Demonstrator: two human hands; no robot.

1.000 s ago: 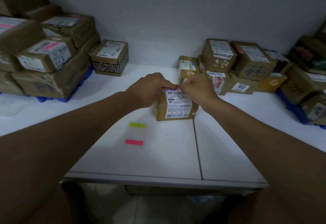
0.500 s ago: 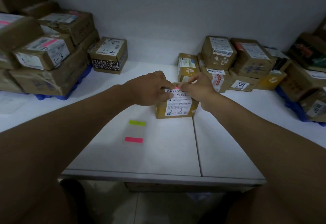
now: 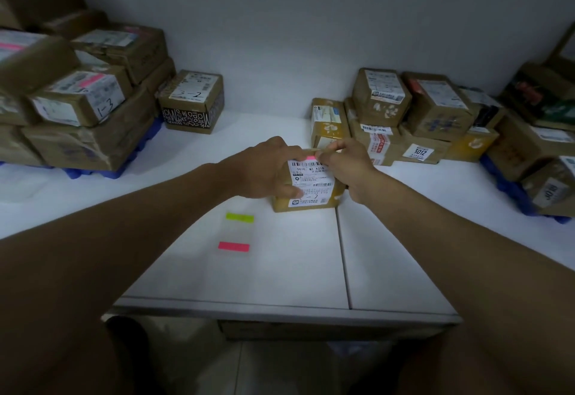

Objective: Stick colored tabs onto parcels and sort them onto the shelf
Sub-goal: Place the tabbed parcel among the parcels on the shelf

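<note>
While the left hand [image 3: 264, 170] grips the near-left side of a small parcel [image 3: 308, 188], thumb curled onto its white label [image 3: 311, 181], the right hand [image 3: 345, 164] pinches a pink tab [image 3: 310, 157] at the label's far edge. That tab lies with its long axis running left to right across the parcel top. Just nearer than the left hand, two tabs lie on the white table [image 3: 280, 270], one yellow-green [image 3: 239, 217] and one pink [image 3: 234, 246], both lengthwise left to right. Beyond the right hand sits a stack of boxes [image 3: 413, 114]; far left of the left hand, another stack [image 3: 77, 99].
</note>
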